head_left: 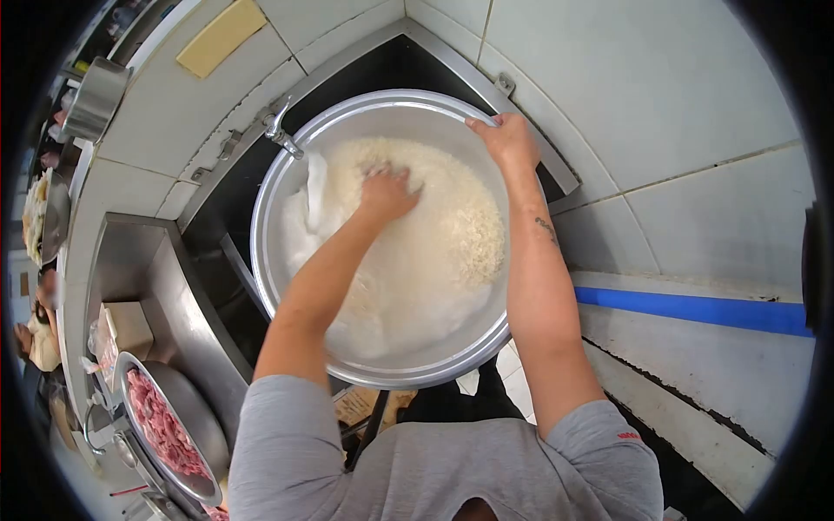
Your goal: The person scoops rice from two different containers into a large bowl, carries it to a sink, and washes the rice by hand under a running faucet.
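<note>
A large round metal basin (pixel 391 375) holds pale rice (pixel 479 239) in cloudy water. From a tap (pixel 282 139) at the basin's upper left edge, white water (pixel 316 191) runs into it. My left hand (pixel 388 193) is in the rice and water near the middle, fingers spread, with the fingertips partly hidden. At the upper right, my right hand (pixel 506 141) grips the basin's rim, its fingers bent over the edge.
Left of the basin is a steel sink (pixel 161 260) with a white block-like container (pixel 129 330). A metal bowl of raw meat (pixel 161 425) stands at the lower left. A blue bar (pixel 695 311) extends along the right. Tiled walls rise behind.
</note>
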A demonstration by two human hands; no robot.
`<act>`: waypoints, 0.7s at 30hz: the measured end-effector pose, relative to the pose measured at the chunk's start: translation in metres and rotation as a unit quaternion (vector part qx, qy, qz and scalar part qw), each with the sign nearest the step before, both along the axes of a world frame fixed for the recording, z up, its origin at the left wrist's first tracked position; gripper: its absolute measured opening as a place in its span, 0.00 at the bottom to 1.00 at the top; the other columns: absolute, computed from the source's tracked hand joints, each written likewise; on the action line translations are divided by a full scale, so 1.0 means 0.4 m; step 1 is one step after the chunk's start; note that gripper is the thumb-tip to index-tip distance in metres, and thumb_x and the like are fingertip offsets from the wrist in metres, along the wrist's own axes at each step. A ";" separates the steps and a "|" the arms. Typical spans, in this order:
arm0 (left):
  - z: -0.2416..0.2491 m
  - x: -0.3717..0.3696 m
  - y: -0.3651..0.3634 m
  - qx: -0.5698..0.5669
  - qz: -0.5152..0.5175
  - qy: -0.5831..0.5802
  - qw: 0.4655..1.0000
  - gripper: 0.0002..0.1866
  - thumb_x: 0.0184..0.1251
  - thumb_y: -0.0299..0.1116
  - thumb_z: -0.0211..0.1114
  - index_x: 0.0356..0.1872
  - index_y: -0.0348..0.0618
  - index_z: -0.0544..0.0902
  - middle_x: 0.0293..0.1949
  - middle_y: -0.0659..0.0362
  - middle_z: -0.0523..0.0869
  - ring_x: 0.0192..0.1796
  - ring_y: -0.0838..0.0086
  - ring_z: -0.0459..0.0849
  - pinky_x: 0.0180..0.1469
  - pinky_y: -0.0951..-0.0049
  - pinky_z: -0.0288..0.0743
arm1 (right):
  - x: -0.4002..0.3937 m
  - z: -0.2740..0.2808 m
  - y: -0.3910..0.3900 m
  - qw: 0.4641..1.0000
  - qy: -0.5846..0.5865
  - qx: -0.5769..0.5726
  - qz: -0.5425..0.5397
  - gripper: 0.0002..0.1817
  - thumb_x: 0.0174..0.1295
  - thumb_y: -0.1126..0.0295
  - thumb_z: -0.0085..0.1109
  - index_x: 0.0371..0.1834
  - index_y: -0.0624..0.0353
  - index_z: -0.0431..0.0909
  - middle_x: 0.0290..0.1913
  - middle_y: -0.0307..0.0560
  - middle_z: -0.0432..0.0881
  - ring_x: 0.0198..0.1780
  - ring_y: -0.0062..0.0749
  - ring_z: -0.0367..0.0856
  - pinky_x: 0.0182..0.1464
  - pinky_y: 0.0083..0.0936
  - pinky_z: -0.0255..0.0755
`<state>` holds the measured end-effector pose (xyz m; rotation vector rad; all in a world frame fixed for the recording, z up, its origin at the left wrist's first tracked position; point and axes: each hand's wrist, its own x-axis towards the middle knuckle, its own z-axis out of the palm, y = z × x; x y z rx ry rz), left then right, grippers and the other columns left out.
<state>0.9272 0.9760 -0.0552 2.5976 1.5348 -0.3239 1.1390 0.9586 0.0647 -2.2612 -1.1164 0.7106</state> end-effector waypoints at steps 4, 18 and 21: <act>0.059 -0.082 -0.127 -0.145 0.022 0.031 0.989 0.37 0.60 0.62 0.46 0.64 0.45 0.67 0.62 0.40 0.67 0.65 0.52 0.65 0.64 0.55 0.59 | 0.000 -0.007 0.000 1.000 -0.017 0.005 -0.009 0.30 0.46 0.48 0.66 0.45 0.60 0.79 0.40 0.56 0.83 0.44 0.46 0.82 0.46 0.36 0.74; 0.030 0.219 -0.215 0.028 -0.472 -0.029 0.881 0.13 0.48 0.40 0.55 0.23 0.45 0.85 0.32 0.51 0.84 0.43 0.61 0.80 0.63 0.53 0.55 | -0.005 0.000 -0.001 1.000 -0.026 0.005 -0.009 0.30 0.46 0.47 0.65 0.46 0.60 0.79 0.40 0.56 0.83 0.45 0.45 0.82 0.47 0.36 0.72; 0.020 0.252 -0.047 0.025 -0.380 0.122 0.917 0.15 0.55 0.41 0.53 0.30 0.49 0.87 0.37 0.54 0.85 0.44 0.63 0.81 0.64 0.60 0.56 | -0.001 -0.003 0.001 1.000 -0.026 -0.008 -0.005 0.30 0.46 0.47 0.65 0.46 0.60 0.79 0.41 0.57 0.83 0.45 0.46 0.82 0.48 0.36 0.72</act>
